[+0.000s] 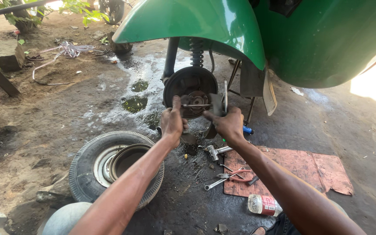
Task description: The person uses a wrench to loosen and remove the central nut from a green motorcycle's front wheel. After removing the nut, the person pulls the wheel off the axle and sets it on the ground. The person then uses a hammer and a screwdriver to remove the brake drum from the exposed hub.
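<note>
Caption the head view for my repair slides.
Both hands, left hand and right hand, work on a brake hub beneath a green fender.

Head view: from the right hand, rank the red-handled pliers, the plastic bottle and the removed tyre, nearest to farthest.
From the right hand:
1. Red-handled pliers, just below it on the red mat.
2. Plastic bottle, lower, at the mat's near edge.
3. Removed tyre, far left on the ground.

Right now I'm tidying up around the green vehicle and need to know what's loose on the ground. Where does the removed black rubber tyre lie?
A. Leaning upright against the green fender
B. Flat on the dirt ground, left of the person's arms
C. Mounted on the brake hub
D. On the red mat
B: the removed black rubber tyre lies flat on the dirt, left of the left hand, while the round dark brake hub stands bare.
</note>
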